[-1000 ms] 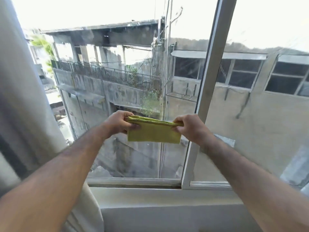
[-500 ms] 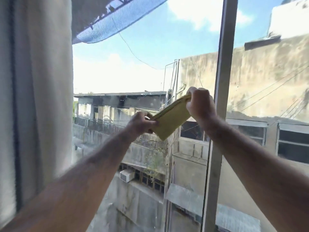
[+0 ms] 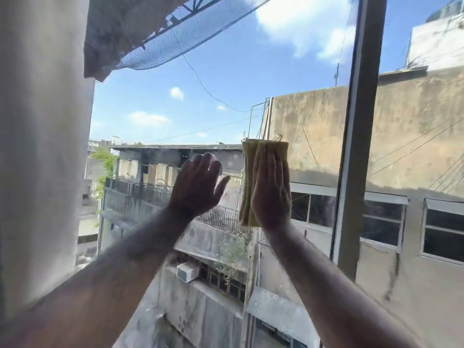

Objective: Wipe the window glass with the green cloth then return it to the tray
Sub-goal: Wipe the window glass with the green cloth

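Head view: right hand (image 3: 272, 194) presses folded yellow-green cloth (image 3: 248, 182) flat against clear window glass (image 3: 226, 71); left hand (image 3: 198, 184) spread, empty, beside pale curtain (image 3: 42, 146).

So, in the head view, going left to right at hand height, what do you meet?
Curtain → left hand, open and empty → green cloth → right hand, flat on the cloth → window frame post.
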### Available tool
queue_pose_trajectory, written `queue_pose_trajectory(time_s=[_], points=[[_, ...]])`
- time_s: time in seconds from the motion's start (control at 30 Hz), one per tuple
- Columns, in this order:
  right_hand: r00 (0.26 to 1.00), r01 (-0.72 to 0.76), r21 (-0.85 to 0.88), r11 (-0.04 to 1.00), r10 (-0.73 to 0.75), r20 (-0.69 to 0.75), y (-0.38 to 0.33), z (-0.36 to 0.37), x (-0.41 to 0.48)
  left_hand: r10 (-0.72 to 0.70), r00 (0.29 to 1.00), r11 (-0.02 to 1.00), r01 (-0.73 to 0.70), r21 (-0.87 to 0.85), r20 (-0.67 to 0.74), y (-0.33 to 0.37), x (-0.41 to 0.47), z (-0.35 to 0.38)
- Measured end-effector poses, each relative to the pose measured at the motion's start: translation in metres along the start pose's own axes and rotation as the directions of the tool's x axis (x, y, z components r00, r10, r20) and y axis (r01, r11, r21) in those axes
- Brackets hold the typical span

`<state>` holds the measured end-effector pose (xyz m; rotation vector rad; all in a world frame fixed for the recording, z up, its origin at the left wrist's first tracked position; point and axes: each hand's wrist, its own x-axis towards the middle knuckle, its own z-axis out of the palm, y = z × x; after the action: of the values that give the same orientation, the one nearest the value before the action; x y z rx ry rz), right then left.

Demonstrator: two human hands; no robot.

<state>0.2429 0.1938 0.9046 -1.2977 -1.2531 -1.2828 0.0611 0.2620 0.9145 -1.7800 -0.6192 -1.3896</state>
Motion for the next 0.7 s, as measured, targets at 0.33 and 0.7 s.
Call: queue_pose_trajectory(time_s=[0.33,0.7], points=[[0.977,0.207,-0.282,0.937,-0.211,0.013,0.02,0.027,-0.001,-0.209,0.978,0.976,0.21,0.059,-0.025,-0.062,-0.005,0.053],[0.876,0.478,-0.13,0.869,-0.461,0.141,-0.029,0.04,0.044,-0.167,0.982,0.981,0.175,0.089,-0.092,-0.067,-0.007,0.055]])
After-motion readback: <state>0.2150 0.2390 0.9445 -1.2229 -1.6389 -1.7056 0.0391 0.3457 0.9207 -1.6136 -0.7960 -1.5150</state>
